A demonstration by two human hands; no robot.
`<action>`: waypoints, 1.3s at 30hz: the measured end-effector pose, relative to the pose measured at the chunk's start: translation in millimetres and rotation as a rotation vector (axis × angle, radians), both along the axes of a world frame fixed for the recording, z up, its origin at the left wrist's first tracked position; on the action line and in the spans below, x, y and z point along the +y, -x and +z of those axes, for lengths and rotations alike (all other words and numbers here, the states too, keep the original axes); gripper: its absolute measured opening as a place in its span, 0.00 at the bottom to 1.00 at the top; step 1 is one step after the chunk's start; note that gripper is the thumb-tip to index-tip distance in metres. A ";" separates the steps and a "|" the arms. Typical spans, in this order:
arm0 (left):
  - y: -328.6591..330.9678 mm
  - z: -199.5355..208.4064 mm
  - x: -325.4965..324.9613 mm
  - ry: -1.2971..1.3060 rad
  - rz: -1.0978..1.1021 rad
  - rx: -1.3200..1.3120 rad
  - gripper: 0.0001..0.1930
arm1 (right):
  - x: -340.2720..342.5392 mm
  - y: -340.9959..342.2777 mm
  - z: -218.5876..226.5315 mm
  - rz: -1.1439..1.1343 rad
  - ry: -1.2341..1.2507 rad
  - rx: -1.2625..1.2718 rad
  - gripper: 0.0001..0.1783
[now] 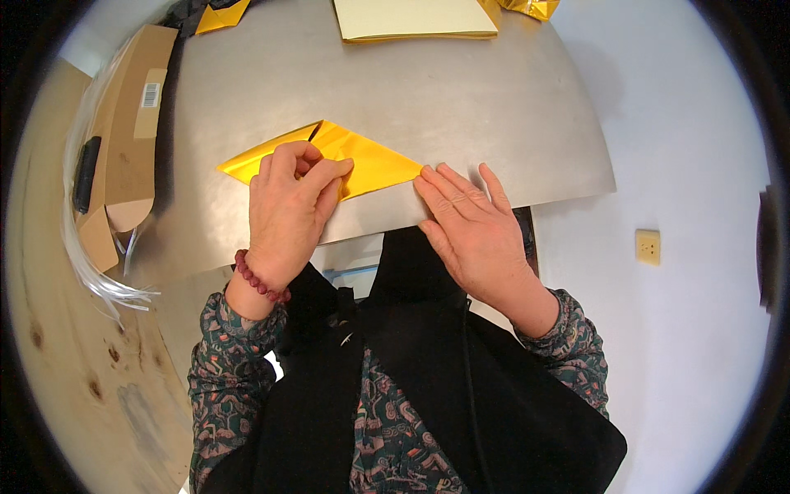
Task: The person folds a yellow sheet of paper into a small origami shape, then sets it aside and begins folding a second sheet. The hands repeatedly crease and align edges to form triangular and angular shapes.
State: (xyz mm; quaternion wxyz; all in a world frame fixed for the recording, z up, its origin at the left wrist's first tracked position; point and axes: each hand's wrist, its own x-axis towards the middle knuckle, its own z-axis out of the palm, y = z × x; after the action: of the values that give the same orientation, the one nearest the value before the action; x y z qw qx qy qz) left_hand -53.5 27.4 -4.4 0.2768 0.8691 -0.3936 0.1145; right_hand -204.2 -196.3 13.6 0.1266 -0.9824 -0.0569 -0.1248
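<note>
A piece of shiny gold folding paper point(370, 161) lies on the grey metal-looking table. It is folded into a long pointed shape, with a dark gap showing near its top fold. My left hand point(288, 198), with a beaded bracelet at the wrist, rests over the paper's near left part. Its fingers are curled, and thumb and forefinger come together on the paper; the other fingertips are partly hidden. My right hand point(477, 226) lies flat, fingers stretched out, its fingertips touching the paper's right point.
At the far edge lies a stack of pale and gold sheets point(415, 20). Folded gold pieces point(222, 16) sit at the far left, another gold piece point(533, 8) at the far right. A cardboard box point(132, 148) and white plastic strands point(99, 280) are on the left. The table's near edge point(362, 233) borders my body.
</note>
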 end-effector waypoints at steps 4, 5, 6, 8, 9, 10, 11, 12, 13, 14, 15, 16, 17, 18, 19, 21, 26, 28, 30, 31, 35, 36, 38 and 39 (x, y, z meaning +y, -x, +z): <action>-0.9 -3.6 1.2 0.018 -0.008 -0.007 0.10 | -2.8 -4.2 10.1 0.017 0.007 0.017 0.25; -0.7 -5.0 1.7 0.017 -0.002 -0.008 0.10 | -4.0 -8.1 13.6 0.030 0.023 0.016 0.24; -0.9 -6.7 1.5 0.023 0.002 -0.013 0.10 | -5.8 -13.8 17.2 0.043 0.022 0.002 0.23; -0.5 -9.0 2.4 0.030 0.009 -0.012 0.09 | -9.4 -28.0 23.9 0.065 0.018 -0.015 0.22; -1.7 -11.6 0.4 0.026 0.017 -0.012 0.09 | -9.9 -43.8 19.2 0.144 -0.048 -0.067 0.23; -1.2 -11.7 0.4 0.028 0.018 -0.007 0.09 | -6.4 -56.6 16.6 0.205 -0.025 -0.066 0.25; -1.4 -12.4 0.8 0.026 0.011 -0.014 0.09 | -2.7 -69.1 11.0 0.264 -0.004 -0.066 0.26; -1.6 -12.3 0.6 0.038 0.015 -0.030 0.09 | -0.2 -79.9 6.2 0.332 0.017 -0.077 0.28; -1.7 -12.2 -0.1 0.046 0.019 -0.047 0.09 | 1.3 -88.9 1.1 0.335 0.044 -0.031 0.30; -1.6 -11.7 0.2 0.048 0.020 -0.046 0.09 | 3.4 -96.0 -4.0 0.344 0.067 0.010 0.32; -1.0 -10.7 1.4 0.033 0.013 -0.028 0.10 | 3.9 -100.5 -7.5 0.324 0.109 0.121 0.34; -1.0 -10.5 2.1 0.033 0.017 -0.037 0.09 | 3.3 -102.0 -10.4 0.358 0.104 0.065 0.37; -0.5 -10.2 2.5 0.030 0.021 -0.040 0.09 | 1.8 -100.9 -11.5 0.361 0.115 0.083 0.40; 0.8 -10.5 2.9 0.025 0.020 -0.035 0.08 | 0.3 -98.3 -12.1 0.351 0.130 0.131 0.44; 2.6 -11.0 4.1 0.027 0.014 -0.029 0.09 | -0.9 -95.5 -12.5 0.374 0.120 0.122 0.48; 0.3 -11.9 4.4 0.060 0.005 -0.044 0.11 | -5.7 -96.0 -10.9 0.410 0.120 0.115 0.56; 5.2 -3.5 5.8 0.072 0.025 -0.061 0.14 | -8.3 -98.1 -8.2 0.444 0.149 0.187 0.70; 21.1 3.6 7.8 0.054 0.092 -0.214 0.17 | -7.7 -98.8 -9.1 0.440 0.138 0.190 0.72; 46.0 7.5 5.3 0.054 -0.087 -0.121 0.23 | -7.1 -98.5 -10.7 0.430 0.114 0.194 0.72; 58.1 7.3 -0.1 0.050 -0.148 -0.048 0.29 | -6.6 -98.3 -11.7 0.426 0.126 0.192 0.71; 75.5 0.8 -12.6 0.019 -0.132 0.038 0.38 | -7.0 -99.1 -11.8 0.420 0.126 0.183 0.70; 76.3 -0.4 -12.6 0.014 -0.125 0.041 0.39 | -7.1 -98.9 -11.0 0.412 0.114 0.204 0.70; 79.1 -1.4 -11.7 0.016 -0.101 0.038 0.39 | -7.4 -97.9 -8.4 0.419 0.096 0.214 0.70; 78.0 -2.0 -11.4 0.023 -0.085 0.024 0.39 | -7.6 -98.3 -7.1 0.420 0.091 0.224 0.69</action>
State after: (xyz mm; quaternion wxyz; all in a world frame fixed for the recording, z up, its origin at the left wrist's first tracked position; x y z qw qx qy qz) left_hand -131.5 15.9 -6.3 0.2961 0.8496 -0.4256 0.0966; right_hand -106.0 -203.9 6.5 0.1108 -0.9615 -0.2510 0.0167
